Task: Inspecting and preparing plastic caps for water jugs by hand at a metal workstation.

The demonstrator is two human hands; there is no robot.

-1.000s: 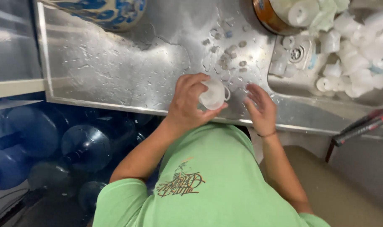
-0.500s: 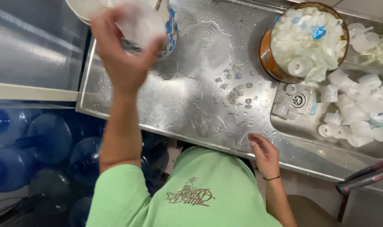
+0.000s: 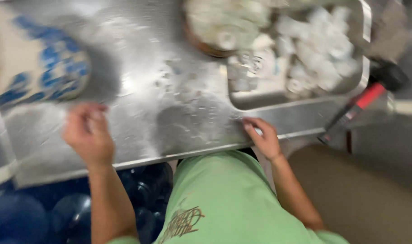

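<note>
Caps [image 3: 314,49], small white plastic, heaped in sink basin [image 3: 364,68] at tabletop's [image 3: 138,117] far right corner; look light, stiff, likely wet and slippery; best pinched by rim. Brown bowl [image 3: 201,43] at far edge also full of them. Blue-and-white sack [image 3: 39,77] at left edge, contents hidden. Left hand [image 3: 86,135] loosely curled, empty, near front edge. Right hand [image 3: 262,138] flat on front edge, holding nothing. Red-handled mallet [image 3: 364,104] beside sink.

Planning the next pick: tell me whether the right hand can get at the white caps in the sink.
Probably yes. The right hand rests on the steel counter beside the sink, with nothing between it and the white caps.
</note>
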